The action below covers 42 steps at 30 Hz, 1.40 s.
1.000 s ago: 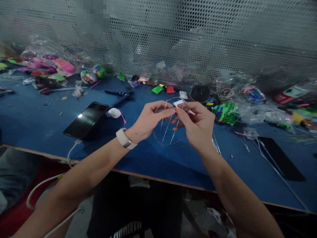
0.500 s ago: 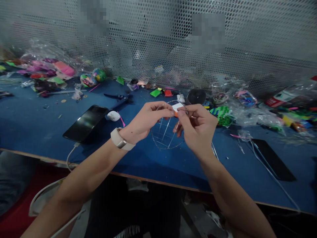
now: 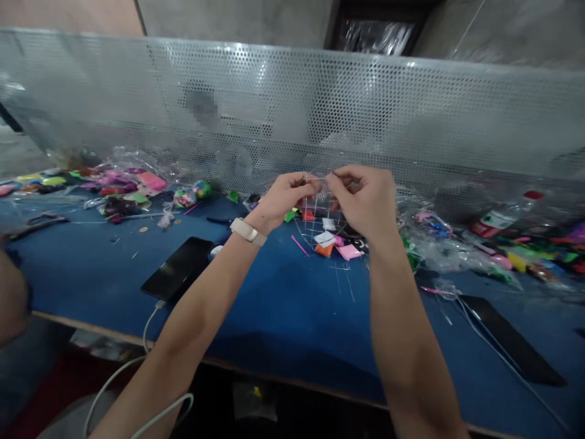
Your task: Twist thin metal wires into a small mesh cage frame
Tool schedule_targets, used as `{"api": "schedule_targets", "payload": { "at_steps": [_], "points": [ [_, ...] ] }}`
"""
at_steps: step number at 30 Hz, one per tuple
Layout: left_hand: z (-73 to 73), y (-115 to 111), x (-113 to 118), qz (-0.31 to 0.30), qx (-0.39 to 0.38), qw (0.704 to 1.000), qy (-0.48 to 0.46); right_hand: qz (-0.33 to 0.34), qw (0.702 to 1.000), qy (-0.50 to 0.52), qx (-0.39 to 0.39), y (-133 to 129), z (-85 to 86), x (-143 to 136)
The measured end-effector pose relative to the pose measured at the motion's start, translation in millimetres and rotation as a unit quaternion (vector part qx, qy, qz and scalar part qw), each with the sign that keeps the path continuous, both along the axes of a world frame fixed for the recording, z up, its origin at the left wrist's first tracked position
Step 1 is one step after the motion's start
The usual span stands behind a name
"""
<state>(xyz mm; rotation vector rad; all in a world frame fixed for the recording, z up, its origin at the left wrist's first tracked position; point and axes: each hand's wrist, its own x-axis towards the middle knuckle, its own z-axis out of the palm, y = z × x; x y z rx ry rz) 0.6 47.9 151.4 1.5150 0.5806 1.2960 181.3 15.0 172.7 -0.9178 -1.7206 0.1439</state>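
Both hands are raised over the blue table, fingertips pinched close together on a thin wire frame (image 3: 315,227). My left hand (image 3: 290,198), with a pale wristband, holds the frame's upper left part. My right hand (image 3: 363,195) grips its top from the right side. The frame's fine wires hang below the fingers and are partly blurred. Behind and beneath it lie an orange and white piece (image 3: 324,249), a pink piece (image 3: 350,252) and a small red packet (image 3: 308,215). Loose thin wires (image 3: 342,280) rest on the table nearer to me.
A black phone (image 3: 178,268) with a white cable lies left, another dark phone (image 3: 512,338) right. Colourful packets and plastic bags line a perforated metal screen (image 3: 274,97). A bottle (image 3: 505,216) lies at the right. Part of another person (image 3: 11,292) shows at the left edge.
The view has tilted upward, showing the screen's top. The wire frame now hangs from both hands' fingertips, and the orange and white piece is out of my fingers and lower down.
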Motion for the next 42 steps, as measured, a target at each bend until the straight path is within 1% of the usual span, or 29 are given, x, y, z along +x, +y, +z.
{"api": "schedule_targets", "payload": {
  "at_steps": [2, 4, 8, 11, 15, 18, 21, 24, 27, 29, 37, 42],
  "points": [
    [-0.7, 10, 3, -0.004, -0.01, 1.0, 0.007, -0.007, 1.0, -0.001, 0.004, 10, -2.1, 2],
    [-4.3, 17, 5, -0.004, -0.023, 1.0, 0.005, -0.014, 1.0, 0.001, 0.006, 18, -8.4, 2],
    [-11.4, 26, 7, -0.013, -0.023, 1.0, -0.005, -0.027, 1.0, 0.006, 0.004, 26, -20.0, 3],
    [-12.3, 27, 5, -0.029, -0.013, 0.999, -0.009, -0.006, 0.999, 0.031, -0.016, 29, -22.9, 3],
    [-10.6, 23, 4, -0.033, -0.028, 0.999, -0.024, 0.023, 0.997, 0.068, -0.028, 30, -23.3, 1],
    [-11.1, 20, 4, -0.056, -0.058, 0.995, -0.05, 0.028, 0.997, 0.072, -0.028, 29, -24.1, 1],
    [-12.0, 19, 3, -0.072, -0.108, 0.989, -0.071, 0.023, 0.998, 0.059, -0.017, 29, -25.7, 2],
    [-11.7, 17, 2, -0.051, -0.142, 0.985, -0.083, 0.012, 0.999, 0.05, -0.004, 28, -27.2, 2],
    [-10.1, 14, 0, -0.016, -0.151, 0.985, -0.085, 0.0, 0.999, 0.035, -0.002, 27, -27.7, 1],
    [-8.9, 12, -1, -0.004, -0.153, 0.984, -0.086, -0.002, 1.0, 0.024, -0.006, 26, -27.8, 1],
    [-7.6, 12, 1, 0.017, -0.155, 0.982, -0.102, 0.023, 0.998, 0.048, -0.024, 31, -27.9, 0],
    [-9.7, 16, 2, 0.017, -0.157, 0.982, -0.1, 0.028, 0.999, 0.038, -0.024, 29, -27.5, -2]
  ]
}}
